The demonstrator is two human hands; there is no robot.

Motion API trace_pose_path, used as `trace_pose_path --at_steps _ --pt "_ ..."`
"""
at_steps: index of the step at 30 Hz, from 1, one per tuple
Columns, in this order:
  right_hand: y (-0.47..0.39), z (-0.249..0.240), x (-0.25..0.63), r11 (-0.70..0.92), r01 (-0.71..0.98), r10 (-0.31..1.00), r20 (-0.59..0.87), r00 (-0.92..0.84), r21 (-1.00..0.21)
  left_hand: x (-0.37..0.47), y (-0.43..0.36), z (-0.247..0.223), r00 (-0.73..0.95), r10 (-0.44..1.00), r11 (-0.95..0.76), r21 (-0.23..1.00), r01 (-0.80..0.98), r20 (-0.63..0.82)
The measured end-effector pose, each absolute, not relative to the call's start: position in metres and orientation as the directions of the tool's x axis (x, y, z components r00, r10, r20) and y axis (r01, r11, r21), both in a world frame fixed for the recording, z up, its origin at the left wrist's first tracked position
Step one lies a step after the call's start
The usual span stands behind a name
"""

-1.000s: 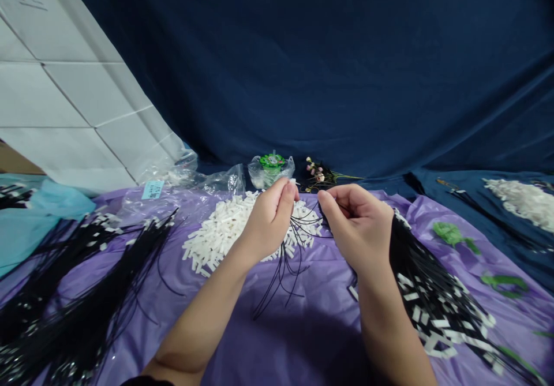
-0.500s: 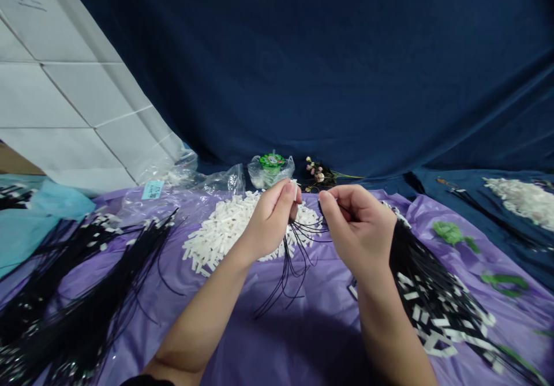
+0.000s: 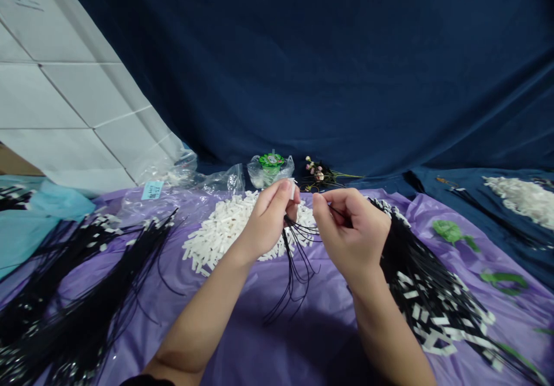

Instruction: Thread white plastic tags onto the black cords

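Observation:
My left hand [image 3: 272, 216] is closed, its thumb pressed on a small white piece [image 3: 292, 188] that sticks up from the fingertips. Thin black cords [image 3: 291, 270] hang in loose loops below that same hand. A few of them stretch across toward my right hand [image 3: 352, 230], which is closed in a pinch with a dark cord showing between its curled fingers. The exact pinch point is hidden behind the thumb. Beneath and behind both hands spreads a heap of small white pieces [image 3: 220, 230] on a purple sheet [image 3: 234, 340].
Bundles of black cords with white ends lie at left [image 3: 99, 293] and right [image 3: 424, 276]. Clear plastic bags [image 3: 203, 187], a green-lidded cup [image 3: 272, 162] and small flowers [image 3: 318, 172] stand behind. Green strips [image 3: 450, 231] and another white heap [image 3: 521, 198] are farther right.
My right hand has shifted slightly left and down, closer to my left hand. The hanging cords have swung a little. My left hand has barely moved.

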State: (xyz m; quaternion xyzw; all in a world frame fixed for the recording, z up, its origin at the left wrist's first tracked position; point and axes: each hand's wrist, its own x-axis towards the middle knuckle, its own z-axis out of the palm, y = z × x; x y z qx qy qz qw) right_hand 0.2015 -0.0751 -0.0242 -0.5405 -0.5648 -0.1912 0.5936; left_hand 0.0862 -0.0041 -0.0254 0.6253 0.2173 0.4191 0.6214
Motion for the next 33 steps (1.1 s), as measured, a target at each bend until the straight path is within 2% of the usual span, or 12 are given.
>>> trace_pose_path --at_steps 9,16,19,24,26,29,33 --pt "-0.077 -0.024 0.202 0.331 0.824 0.440 0.848 0.297 -0.460 0.087 -0.004 -0.026 0.538 0.808 -0.149 0.966 -0.209 0.241" --pt "-0.075 -0.025 0.203 0.325 0.820 0.437 0.844 0.312 -0.471 0.086 -0.002 -0.028 0.513 0.789 -0.294 0.941 -0.169 0.338" --pt "-0.076 -0.025 0.206 0.324 0.775 0.477 0.801 0.361 -0.543 0.084 -0.001 -0.028 0.530 0.759 -0.383 0.918 -0.105 0.377" --pt "-0.078 -0.020 0.213 0.363 0.538 0.697 0.604 0.385 -0.761 0.081 -0.001 -0.025 0.522 0.731 -0.548 0.834 0.064 0.440" --pt "-0.079 -0.019 0.216 0.352 0.484 0.739 0.555 0.382 -0.801 0.080 -0.002 -0.024 0.531 0.717 -0.582 0.806 0.102 0.451" --pt "-0.079 -0.019 0.218 0.349 0.563 0.682 0.615 0.395 -0.749 0.080 -0.004 -0.023 0.548 0.706 -0.590 0.801 0.103 0.449" --pt "-0.078 -0.021 0.220 0.336 0.762 0.648 0.723 0.240 -0.554 0.080 -0.004 -0.024 0.543 0.716 -0.570 0.816 0.094 0.438"
